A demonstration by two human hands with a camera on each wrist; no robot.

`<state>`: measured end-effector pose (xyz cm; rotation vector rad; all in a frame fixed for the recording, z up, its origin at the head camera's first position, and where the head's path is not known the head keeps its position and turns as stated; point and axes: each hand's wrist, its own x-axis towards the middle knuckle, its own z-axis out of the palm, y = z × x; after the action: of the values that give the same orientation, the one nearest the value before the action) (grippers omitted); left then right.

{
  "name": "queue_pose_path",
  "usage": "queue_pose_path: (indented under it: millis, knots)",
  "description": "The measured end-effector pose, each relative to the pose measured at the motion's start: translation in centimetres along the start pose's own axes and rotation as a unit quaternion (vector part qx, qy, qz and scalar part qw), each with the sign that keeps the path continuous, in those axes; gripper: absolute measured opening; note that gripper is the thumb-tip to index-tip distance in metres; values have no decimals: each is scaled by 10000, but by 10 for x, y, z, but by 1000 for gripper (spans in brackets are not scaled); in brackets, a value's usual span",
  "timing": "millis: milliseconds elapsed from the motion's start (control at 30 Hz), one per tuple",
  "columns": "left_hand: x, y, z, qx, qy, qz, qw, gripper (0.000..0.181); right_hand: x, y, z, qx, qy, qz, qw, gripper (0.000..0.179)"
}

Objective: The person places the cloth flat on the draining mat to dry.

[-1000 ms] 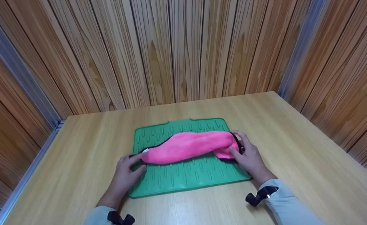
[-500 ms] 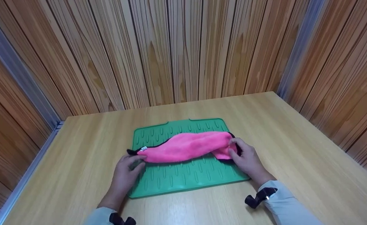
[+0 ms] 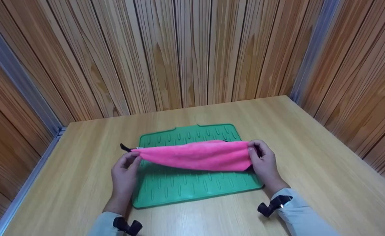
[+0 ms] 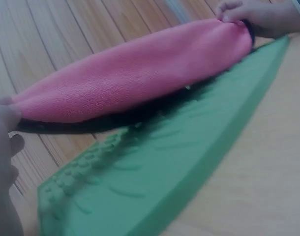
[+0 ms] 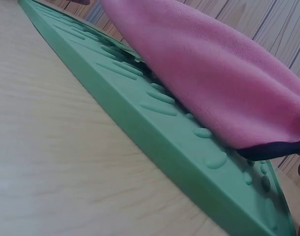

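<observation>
A soft pink cloth (image 3: pixel 194 156) with dark edging is stretched between both hands, raised above a green ribbed mat (image 3: pixel 192 188). My left hand (image 3: pixel 123 177) pinches its left end between thumb and fingers. A black loop and a bit of white tag stick out there. At the opposite end, my right hand (image 3: pixel 267 164) grips the cloth with the thumb in front. From the left wrist, the cloth (image 4: pixel 135 73) sags between the hands, its dark lower edge near the mat (image 4: pixel 189 147). In the right wrist view, a dark-trimmed corner of the cloth (image 5: pixel 204 78) hangs low over the mat.
The mat lies on a light wooden table (image 3: pixel 81 157). Wood-panelled walls (image 3: pixel 192 55) stand behind and at both sides, with metal posts in the corners. A small black camera is strapped to each wrist.
The cloth was lying on the mat and is now lifted and pulled taut. My left hand has moved up and left with its end; my right hand has risen slightly.
</observation>
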<state>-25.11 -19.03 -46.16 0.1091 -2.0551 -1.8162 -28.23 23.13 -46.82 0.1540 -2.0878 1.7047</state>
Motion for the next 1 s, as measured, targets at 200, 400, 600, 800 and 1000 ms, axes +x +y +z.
queue_pose_path:
  millis: [200, 400, 600, 800, 1000]
  knots:
    - [0, 9, -1, -322, 93, -184, 9993, 29, 1, -1, -1, 321, 118, 302, 9990, 15]
    - [0, 11, 1, -272, -61, -277, 9992, 29, 2, 0, 2, 162, -168, 602, 9979, 16]
    - [-3, 0, 5, 393, -832, -178, 9956, 23, 1, 3, 3, -824, -868, 611, 9909, 18]
    - [-7, -9, 7, 1468, -1821, 64, 9722, 15, 0, 6, -1, -1459, -1266, 142, 9811, 27]
    - [-8, -13, 9, 2110, -2193, 598, 9507, 26, -2, 9, -4, -1421, -1529, -467, 9768, 31]
